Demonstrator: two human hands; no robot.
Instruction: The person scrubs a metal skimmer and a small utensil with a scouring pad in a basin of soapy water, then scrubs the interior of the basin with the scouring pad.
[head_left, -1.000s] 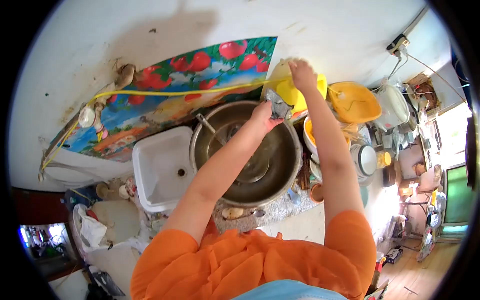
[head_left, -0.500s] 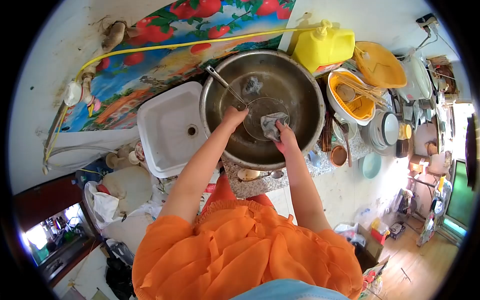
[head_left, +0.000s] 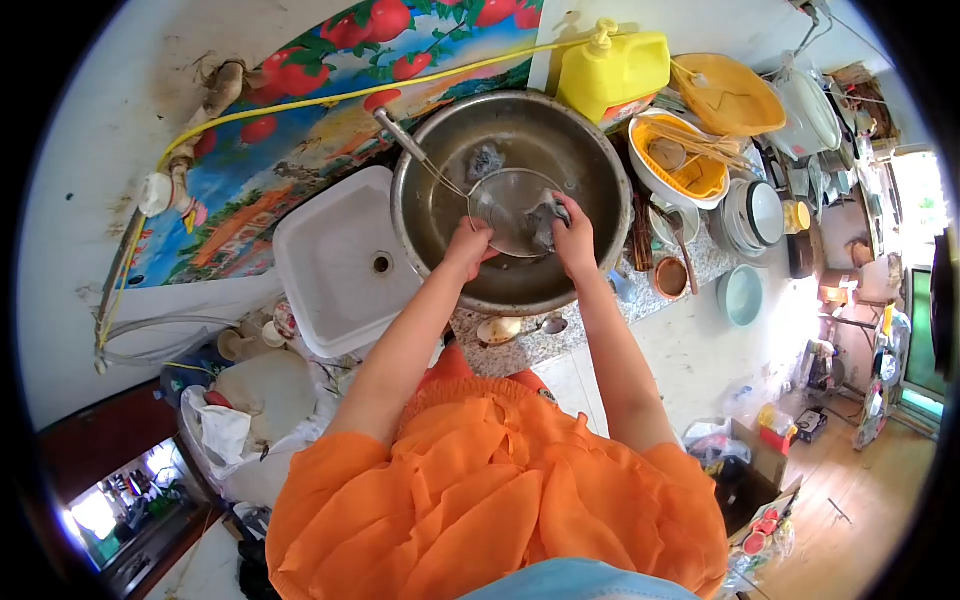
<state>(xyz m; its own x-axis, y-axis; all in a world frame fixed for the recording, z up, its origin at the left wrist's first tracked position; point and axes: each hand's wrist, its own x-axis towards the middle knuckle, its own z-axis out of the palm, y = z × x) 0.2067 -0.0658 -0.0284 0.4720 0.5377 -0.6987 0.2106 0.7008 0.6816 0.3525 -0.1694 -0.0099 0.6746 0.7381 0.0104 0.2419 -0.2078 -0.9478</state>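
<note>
A round mesh strainer with a long metal handle is over the large metal basin, its handle reaching past the basin's upper left rim. My left hand is closed on the lower left edge of the strainer. In my right hand is a crumpled grey cloth, pressed against the strainer's right edge. A second dark grey clump, perhaps another rag or scrubber, lies at the back of the basin. Shallow murky water seems to cover the basin's bottom.
Left of the basin is a white sink. A yellow jug, a white bowl with an orange basket and stacked bowls stand to the right. A spoon lies on the speckled counter in front.
The strainer has turned and come up slightly toward me. My left hand has slid down along its rim, and my right hand has carried the cloth to its right edge. The view has shifted a little.
</note>
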